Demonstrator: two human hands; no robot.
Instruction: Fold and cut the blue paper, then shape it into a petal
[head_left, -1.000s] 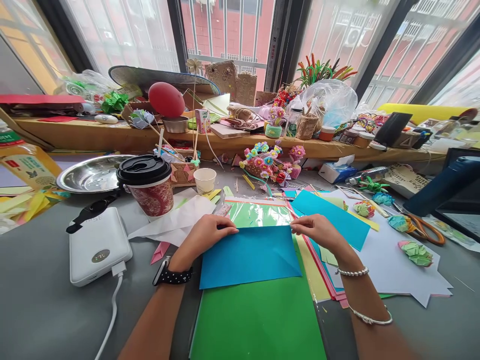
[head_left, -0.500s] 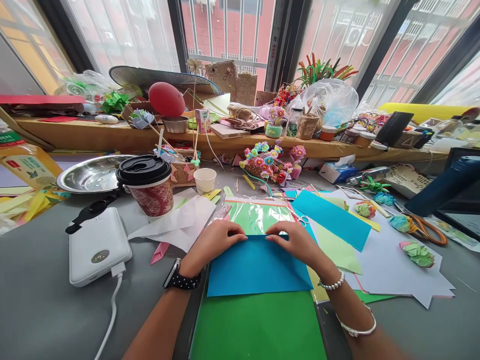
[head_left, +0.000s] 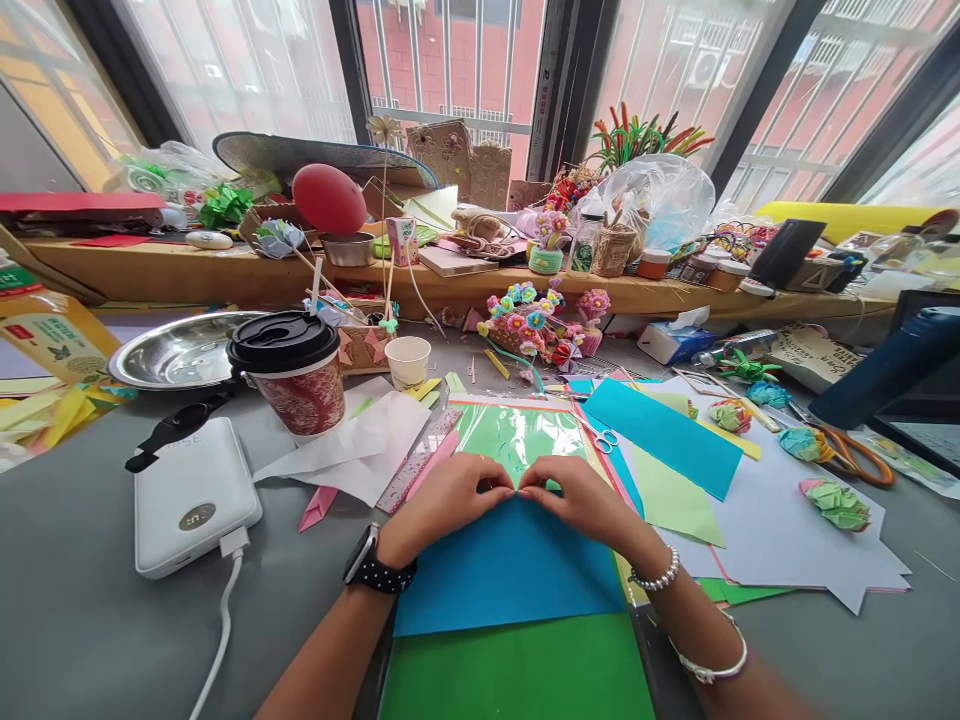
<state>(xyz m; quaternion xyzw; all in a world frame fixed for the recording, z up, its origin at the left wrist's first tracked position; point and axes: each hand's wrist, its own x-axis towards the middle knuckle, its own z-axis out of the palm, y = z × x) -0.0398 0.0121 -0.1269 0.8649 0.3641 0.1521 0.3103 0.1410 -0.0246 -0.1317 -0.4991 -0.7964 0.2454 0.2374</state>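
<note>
A sheet of blue paper lies over a green sheet in front of me. My left hand pinches the far edge of the blue paper between thumb and fingertips. Close beside it, my right hand pinches that same edge, and the two sets of fingertips nearly meet at its middle. Beyond my hands shows a light green sheet under shiny clear plastic. Small scissors lie just past my right hand, by a separate blue paper strip.
To the left stand a lidded coffee cup, a white power bank with a cable, and a metal plate. Crumpled paper buds rest on white sheets at right. Behind is a cluttered ledge.
Both hands have slid inward along the far edge, from apart to almost touching. The blue paper's near edge has shifted towards me.
</note>
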